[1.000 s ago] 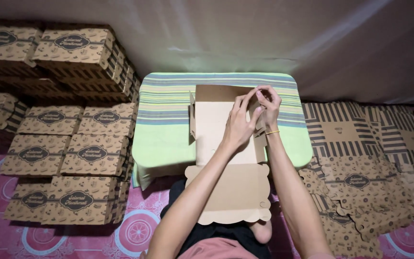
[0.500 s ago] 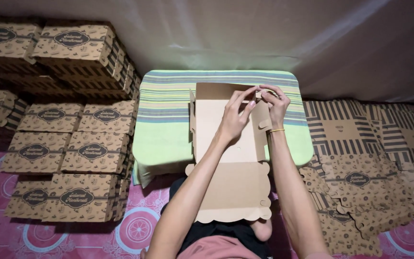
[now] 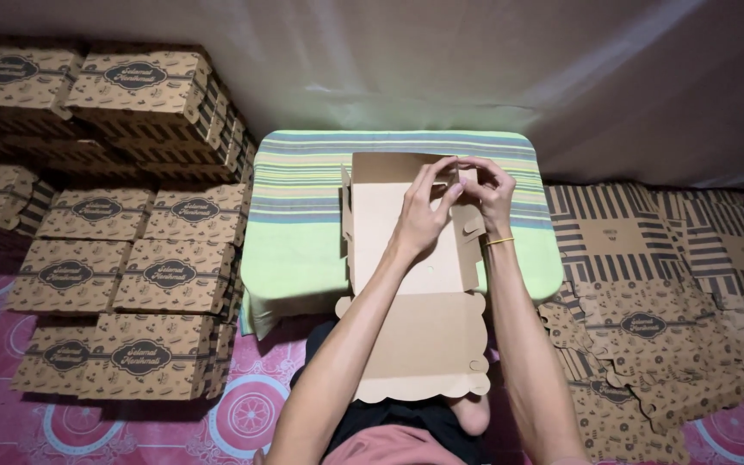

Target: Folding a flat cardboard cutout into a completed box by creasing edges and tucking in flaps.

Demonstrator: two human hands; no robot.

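Half-folded brown cardboard box [image 3: 406, 258] on the striped worktop

The plain brown inside faces up; its left side wall stands raised at 9 o'clock, and the far wall at 12 o'clock is partly up. The scallop-edged lid lies flat toward 6 o'clock, overhanging the worktop edge above the lap. At the far right corner, about 1 o'clock, a small flap is pinched up, bent inward, not yet tucked.
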